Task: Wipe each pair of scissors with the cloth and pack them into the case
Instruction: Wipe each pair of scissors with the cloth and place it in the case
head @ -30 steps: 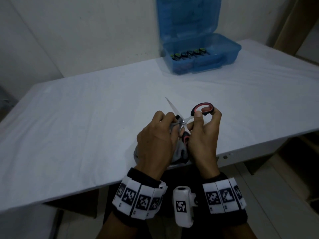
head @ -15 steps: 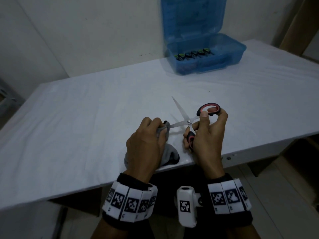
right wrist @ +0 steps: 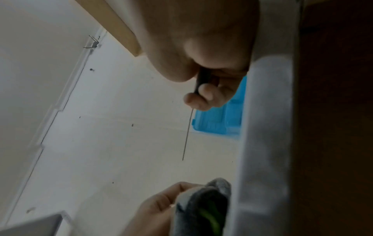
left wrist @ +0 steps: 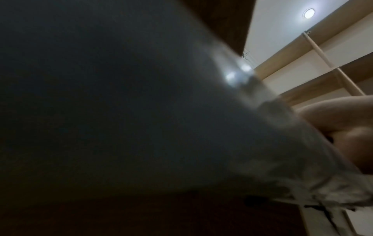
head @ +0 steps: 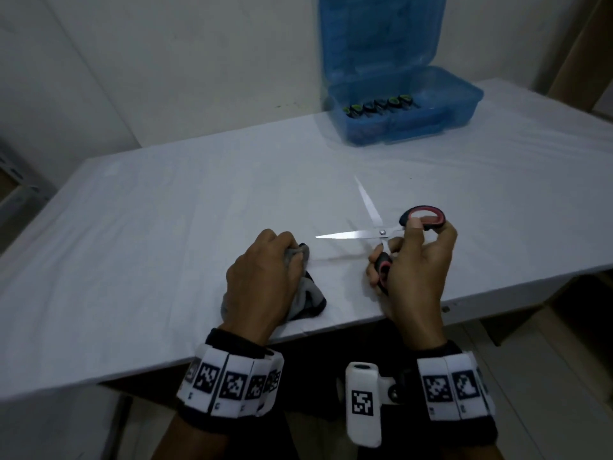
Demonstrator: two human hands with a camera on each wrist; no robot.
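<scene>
My right hand (head: 411,257) grips the red-and-black handles of a pair of scissors (head: 365,232), whose steel blades are spread wide above the table. One blade points left, the other up toward the case. My left hand (head: 265,277) holds a bunched grey cloth (head: 306,295) on the table, a short gap left of the blade tip. In the right wrist view a thin blade (right wrist: 186,137) runs from my fingers (right wrist: 196,99), with the cloth (right wrist: 203,206) below. The left wrist view is mostly dark and blurred. The open blue case (head: 441,111) stands at the back right, with several green-and-black scissor handles (head: 378,106) inside.
A white sheet covers the table (head: 166,227), whose front edge runs just under my wrists. The case lid (head: 381,34) leans upright against the white wall. Wooden shelving (head: 590,44) stands at the far right.
My left hand has drawn the cloth off the blade and moved left, down to the table. The scissors' blades have opened wider in my right hand.
</scene>
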